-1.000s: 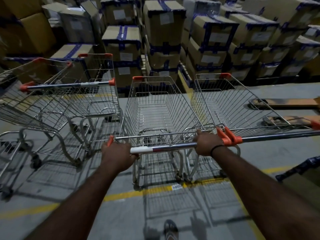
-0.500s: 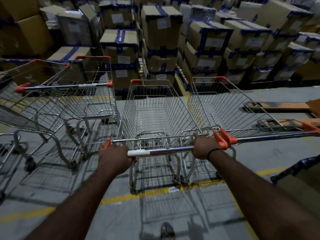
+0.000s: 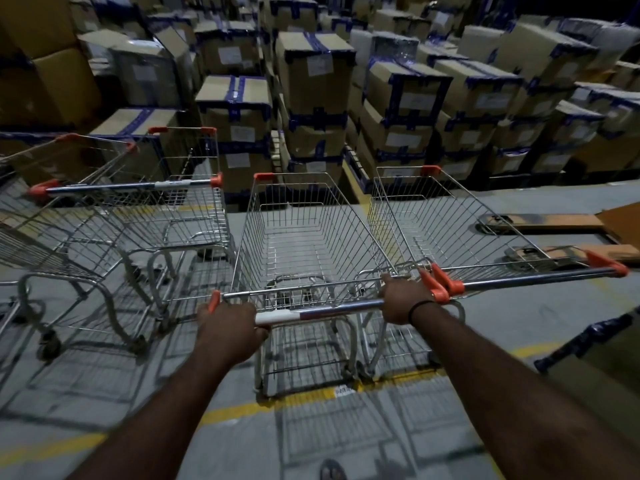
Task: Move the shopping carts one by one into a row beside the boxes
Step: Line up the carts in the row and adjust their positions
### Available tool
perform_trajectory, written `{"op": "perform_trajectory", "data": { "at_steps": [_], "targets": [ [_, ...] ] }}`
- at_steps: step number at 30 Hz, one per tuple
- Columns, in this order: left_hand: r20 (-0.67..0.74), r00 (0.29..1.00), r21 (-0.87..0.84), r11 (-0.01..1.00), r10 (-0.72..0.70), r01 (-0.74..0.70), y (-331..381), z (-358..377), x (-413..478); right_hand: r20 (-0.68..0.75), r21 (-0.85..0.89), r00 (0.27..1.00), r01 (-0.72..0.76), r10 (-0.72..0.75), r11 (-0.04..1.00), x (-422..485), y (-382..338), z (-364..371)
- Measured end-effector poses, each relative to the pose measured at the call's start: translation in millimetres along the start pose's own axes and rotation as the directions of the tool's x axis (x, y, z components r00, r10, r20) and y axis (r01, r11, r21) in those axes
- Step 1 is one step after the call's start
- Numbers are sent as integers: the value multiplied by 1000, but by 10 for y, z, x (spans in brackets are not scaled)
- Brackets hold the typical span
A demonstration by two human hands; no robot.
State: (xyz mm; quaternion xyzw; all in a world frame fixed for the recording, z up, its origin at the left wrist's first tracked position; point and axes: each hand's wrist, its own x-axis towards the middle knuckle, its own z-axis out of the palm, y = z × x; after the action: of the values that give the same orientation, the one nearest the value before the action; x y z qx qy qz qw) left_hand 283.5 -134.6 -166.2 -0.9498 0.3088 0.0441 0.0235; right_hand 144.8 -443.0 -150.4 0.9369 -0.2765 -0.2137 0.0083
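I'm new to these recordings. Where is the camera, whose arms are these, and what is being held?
There is no machine here. The camera sits on a person's head, looking forward and down, so the two bare arms coming in from the bottom are the wearer's own. The left hand and right hand each curl round the handle bar of the middle shopping cart, an empty wire cart. A second cart stands close on its right, with their orange handle ends side by side. More carts stand to the left. All sit on a grey concrete floor marked with a yellow line. Ahead are stacked cardboard boxes taped in blue.
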Motion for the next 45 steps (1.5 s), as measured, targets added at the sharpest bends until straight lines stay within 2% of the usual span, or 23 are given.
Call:
{"op": "perform_trajectory", "data": {
  "at_steps": [6, 11, 14, 19, 23, 28, 30, 37, 41, 45],
  "targets": [
    [22, 1000, 5, 1000, 16, -17, -13, -44, -10, -15, -28, 1000, 6, -6, 1000, -62, -40, -27],
    [109, 987, -56, 992, 116, -110, -58, -152, 15, -11, -54, 999, 50, -50, 997, -142, -73, -96],
    [141, 975, -99, 982, 171, -158, -119, -163, 41, -11, -47, 1000, 18, -18, 999, -157, -96, -110],
    [151, 965, -202, 963, 213, -181, -193, -203, 41, 58, -46, 997, -48, 51, 998, -213, -147, -195],
    [115, 958, -322, 922, 263, -215, -297, -357, 28, 131, 76, 991, 8, -18, 997, -221, -429, -388],
    [41, 977, -447, 878, 209, -169, -471, -518, 219, 181, 253, 970, 111, -160, 961, -110, -948, -788],
    [14, 982, -469, 869, 187, -159, -554, -604, 352, 157, 326, 964, 155, -215, 933, 26, -1127, -939],
    [-99, 995, -537, 841, 7, -60, -1018, -874, 878, -75, 335, 941, 335, -330, 881, 698, -1796, -1463],
    [-159, 982, -585, 811, -102, -11, -1317, -1033, 1159, -197, 332, 899, 437, -392, 836, 991, -2175, -1739],
    [-130, 975, -615, 786, -178, 61, -1656, -1065, 1385, -279, 290, 853, 513, -441, 808, 1245, -2540, -1955]
  ]
}}
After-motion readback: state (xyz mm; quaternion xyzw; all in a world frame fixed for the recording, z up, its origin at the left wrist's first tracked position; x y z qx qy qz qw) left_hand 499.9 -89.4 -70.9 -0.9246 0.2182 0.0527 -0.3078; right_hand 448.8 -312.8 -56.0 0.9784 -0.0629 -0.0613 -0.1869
